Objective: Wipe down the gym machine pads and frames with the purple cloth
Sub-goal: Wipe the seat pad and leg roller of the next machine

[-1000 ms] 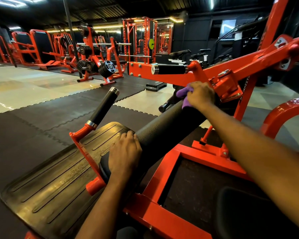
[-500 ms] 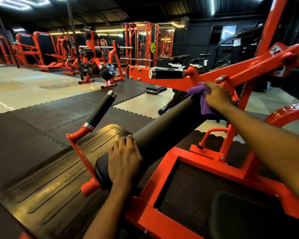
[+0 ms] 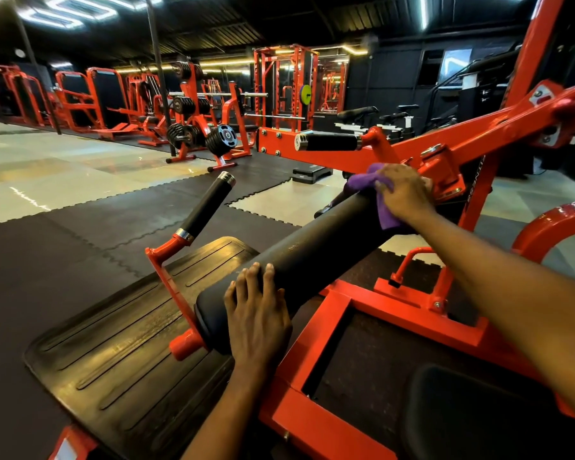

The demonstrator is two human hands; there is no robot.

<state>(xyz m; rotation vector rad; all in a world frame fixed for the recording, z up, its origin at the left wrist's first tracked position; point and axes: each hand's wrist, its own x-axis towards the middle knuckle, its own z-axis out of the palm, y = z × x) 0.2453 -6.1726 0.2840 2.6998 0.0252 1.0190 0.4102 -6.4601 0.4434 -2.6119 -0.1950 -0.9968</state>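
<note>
Head view: the purple cloth (image 3: 385, 217) sits at the far end of the black roller pad (image 3: 312, 257), bunched under the right hand (image 3: 407, 194). That hand's fingers are curled down over the cloth and hold it against the pad, just beside the red bracket (image 3: 442, 171) where the pad meets the machine's frame. One fold of cloth sticks out past the fingers on the far side and another hangs down the near face of the pad.

The left hand (image 3: 256, 313) lies on the pad's near end, fingers straight and slightly spread, holding nothing; it appears to be steadying the pad.

As a judgement, the wipe of this pad is under way, with the cloth at its far end. No wet streak or change in sheen shows on the pad, so how much of it has been covered cannot be told. The red frame rail (image 3: 316, 327) below the pad, the black handle grip (image 3: 208, 207) beside the ribbed foot plate (image 3: 107, 343) and the dark seat pad (image 3: 478, 413) at the lower right show no sign of wiping either way and probably remain to be done, as do the other machines across the floor.
</note>
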